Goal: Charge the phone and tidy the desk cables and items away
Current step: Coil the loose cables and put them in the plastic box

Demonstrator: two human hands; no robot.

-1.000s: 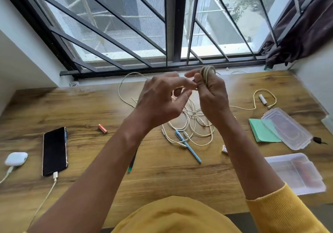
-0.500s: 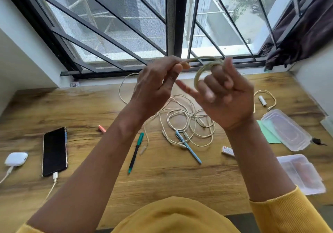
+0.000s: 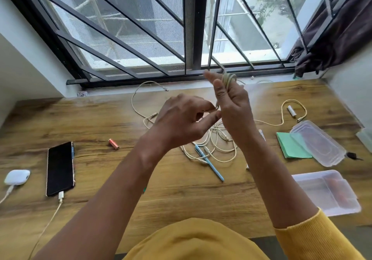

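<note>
the phone point(image 3: 60, 168) lies face up near the left edge of the table point(image 3: 181, 191), screen dark, with a white charging cable point(image 3: 52, 215) plugged into its near end and trailing off toward the front edge. just left of it sits a white earbud case point(image 3: 17, 176), with its own white lead running off the left side.

above the middle of the table both hands are raised. the right hand point(image 3: 234, 106) holds a small coil of pale cable point(image 3: 227, 79) looped round its fingers — its grip is closed on that coil, fingers pointing up toward the window. the left hand point(image 3: 183, 118) is just beside it, thumb and fingers pinching a thin end of the same cable near the right palm; the picture is blurred there, so the exact contact is hard to tell.

below the hands a loose tangle of cream cables point(image 3: 213, 143) spreads on the wood, with a blue pen point(image 3: 210, 163) lying across its near part. a small orange battery point(image 3: 114, 144) rests between the phone and the tangle. another cream cable point(image 3: 289, 114) curves at the right, round a small white battery-like cylinder point(image 3: 291, 110).

further right lie a green notepad point(image 3: 289, 146) and a clear plastic lid point(image 3: 318, 143) partly over it. nearer the front edge stands an open clear plastic box point(image 3: 326, 191). a small black plug point(image 3: 352, 155) lies by the lid.
</note>
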